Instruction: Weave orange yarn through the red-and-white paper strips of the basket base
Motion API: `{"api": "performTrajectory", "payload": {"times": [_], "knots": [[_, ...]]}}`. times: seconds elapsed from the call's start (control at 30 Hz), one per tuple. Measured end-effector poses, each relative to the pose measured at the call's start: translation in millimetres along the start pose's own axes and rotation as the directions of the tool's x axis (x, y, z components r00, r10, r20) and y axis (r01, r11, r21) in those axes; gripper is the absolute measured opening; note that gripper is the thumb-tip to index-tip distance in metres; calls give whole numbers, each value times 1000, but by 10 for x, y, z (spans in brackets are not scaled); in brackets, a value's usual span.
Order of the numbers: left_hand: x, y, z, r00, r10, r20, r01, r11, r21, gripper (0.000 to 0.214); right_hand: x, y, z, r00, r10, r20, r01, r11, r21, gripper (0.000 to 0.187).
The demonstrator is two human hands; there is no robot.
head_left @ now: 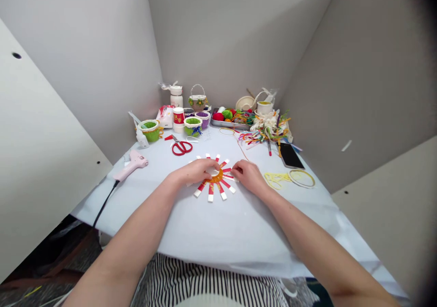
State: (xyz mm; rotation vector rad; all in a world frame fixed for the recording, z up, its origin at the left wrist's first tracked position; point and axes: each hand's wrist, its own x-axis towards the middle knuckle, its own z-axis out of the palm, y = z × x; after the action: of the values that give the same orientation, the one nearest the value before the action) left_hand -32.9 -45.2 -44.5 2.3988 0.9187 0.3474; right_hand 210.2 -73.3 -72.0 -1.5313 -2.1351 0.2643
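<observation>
A paper cup cut into red-and-white strips [216, 184] lies splayed like a star on the white table [211, 234], with orange cord wound round its centre. My left hand [196, 170] rests on the cup's left side, fingers curled down on it near the centre. Pinching at the strips and the orange cord on the right side is my right hand [248, 176]. A strand of orange cord [241, 148] trails away toward the back of the table.
Red scissors [181, 147] and a pink glue gun [133, 163] lie to the left. A black phone [291, 155], yellow cord and a ring [302, 177] sit at right. Small decorated cups [193, 125], a tray of yarn [229, 117] and coloured strips [264, 131] line the back.
</observation>
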Motion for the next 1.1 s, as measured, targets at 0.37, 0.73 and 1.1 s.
{"api": "performTrajectory", "payload": {"times": [0.37,0.73,1.1], "knots": [[32,135,95,991,9,-137,-5,1000,29,28,-67,23,92,1000,7,-16,-6,998,67,10],[15,75,51,994,-20,-104,30,994,101,41,-124,49,33,995,-91,-30,94,983,157,10],[-18,75,-31,998,-63,-6,63,996,66,39,-559,27,-131,968,-252,-6,251,963,103,22]]}}
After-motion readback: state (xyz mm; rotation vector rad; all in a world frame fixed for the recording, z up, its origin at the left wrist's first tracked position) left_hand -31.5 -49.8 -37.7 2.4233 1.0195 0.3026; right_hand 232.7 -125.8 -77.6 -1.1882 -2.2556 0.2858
